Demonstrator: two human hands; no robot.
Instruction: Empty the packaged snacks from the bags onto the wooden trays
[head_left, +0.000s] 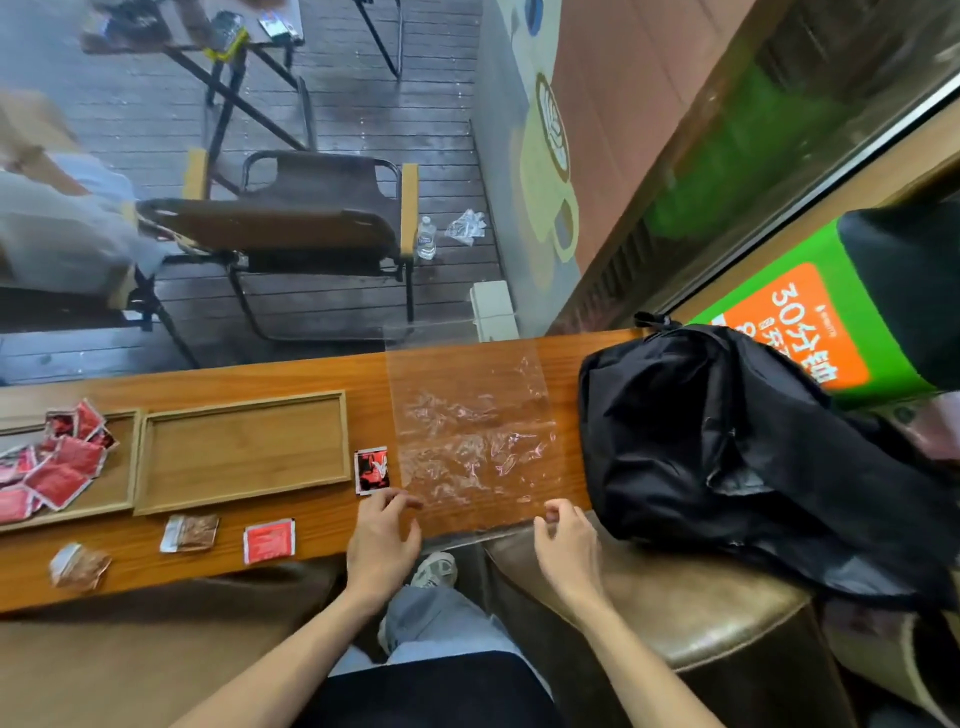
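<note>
On the table (322, 374) a clear plastic bag (470, 436) lies flat and empty, between a black backpack (727, 441) and two wooden trays. The left hand (382, 540) and right hand (566, 545) rest at the bag's near edge, each grip apart, fingers relaxed, holding nothing. Red snack packets (62, 467) fill the left tray (122, 467); the right tray (244, 452) holds none. Four loose packets (269, 540) lie beside the trays.
</note>
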